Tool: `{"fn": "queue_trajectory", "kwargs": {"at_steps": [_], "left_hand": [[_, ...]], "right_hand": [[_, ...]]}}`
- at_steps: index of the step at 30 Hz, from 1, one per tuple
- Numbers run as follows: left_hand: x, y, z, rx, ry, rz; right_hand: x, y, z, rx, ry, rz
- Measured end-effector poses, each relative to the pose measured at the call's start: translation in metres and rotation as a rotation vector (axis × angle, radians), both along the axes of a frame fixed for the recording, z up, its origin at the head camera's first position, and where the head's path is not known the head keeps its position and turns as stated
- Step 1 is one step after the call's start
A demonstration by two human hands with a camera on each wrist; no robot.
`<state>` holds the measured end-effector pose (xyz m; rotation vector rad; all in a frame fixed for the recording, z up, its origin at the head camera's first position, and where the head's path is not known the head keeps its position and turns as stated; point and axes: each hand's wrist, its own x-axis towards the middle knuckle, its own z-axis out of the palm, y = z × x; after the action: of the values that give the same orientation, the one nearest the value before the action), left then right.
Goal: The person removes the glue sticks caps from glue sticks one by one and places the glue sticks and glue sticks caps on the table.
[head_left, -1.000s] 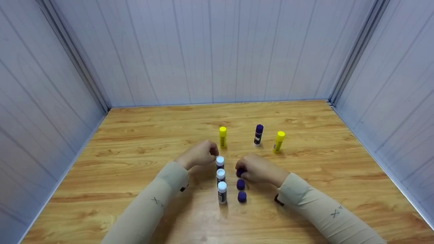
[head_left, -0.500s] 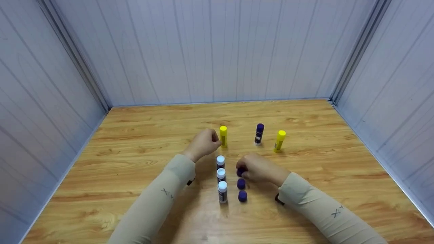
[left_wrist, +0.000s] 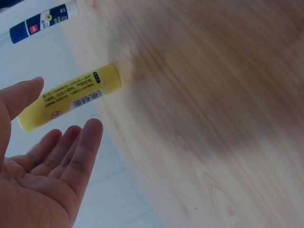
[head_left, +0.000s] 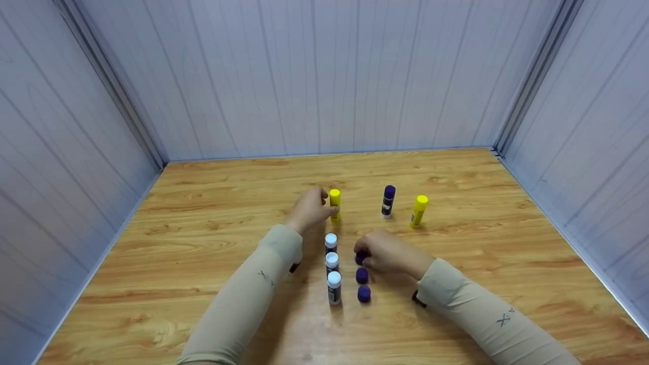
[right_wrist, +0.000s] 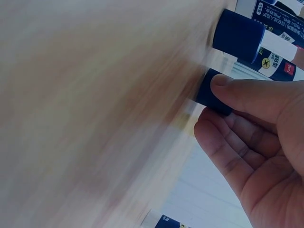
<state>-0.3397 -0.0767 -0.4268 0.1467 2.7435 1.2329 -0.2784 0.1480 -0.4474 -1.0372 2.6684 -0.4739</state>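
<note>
Yellow stick (head_left: pixel 335 196) stands upright at 3 o'clock of the left hand (head_left: pixel 310 212) (head view, 12 is the far side). Left grip: apart. In the left wrist view the thumb overlaps the stick, fingers spread off it; can't confirm contact. Right hand (head_left: pixel 388 252): clamped, thumb and fingers pinching a dark blue cap (right_wrist: pixel 209 97) at its 9 o'clock. Can't tell if that cap touches the table (head_left: pixel 213 218).

Two loose caps (head_left: pixel 362 276) line up at 6 o'clock of the pinched one. Three white-top sticks (head_left: pixel 332 259) stand in a row at 9 o'clock of the caps, 6 o'clock of the yellow stick. Blue stick (head_left: pixel 388 201), upright, at 3 o'clock of the yellow stick, well apart; other yellow stick (head_left: pixel 419 210) beyond it, between 3 and 4.

Step in hand, my read: left hand taking the yellow stick. Close thumb and fingers evenly; it's tall and narrow, probably tips easily. Mid-body hold beats the top end, which could be a loose lid. Lift straight before any move toward 6 o'clock; the white-top sticks are the likely crash. Right hand: light, quiet pinch, the next cap is near enough to nudge.
</note>
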Motion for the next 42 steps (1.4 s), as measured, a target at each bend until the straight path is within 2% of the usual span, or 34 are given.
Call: {"fn": "queue_trajectory", "kwargs": {"at_steps": [6, 12, 18, 29, 36, 42], "left_hand": [[-0.006, 0.003, -0.004, 0.033, -0.03, -0.017], [-0.012, 0.004, -0.009, 0.03, -0.026, -0.043], [-0.015, 0.006, -0.01, 0.076, -0.053, -0.059], [-0.013, 0.005, -0.006, 0.065, -0.041, -0.049], [-0.009, 0.001, 0.0, 0.058, -0.012, -0.065], [-0.005, -0.004, 0.005, 0.07, 0.009, -0.056]], "right_hand": [[0.001, 0.001, 0.0, 0.018, 0.055, 0.035], [0.0, 0.0, -0.001, 0.022, 0.047, 0.026], [-0.001, -0.001, -0.001, 0.029, 0.036, 0.021], [0.0, -0.001, 0.0, 0.041, 0.008, -0.029], [-0.001, 0.001, -0.002, 0.019, 0.058, 0.028], [-0.002, 0.002, -0.002, 0.006, 0.048, 0.027]]}}
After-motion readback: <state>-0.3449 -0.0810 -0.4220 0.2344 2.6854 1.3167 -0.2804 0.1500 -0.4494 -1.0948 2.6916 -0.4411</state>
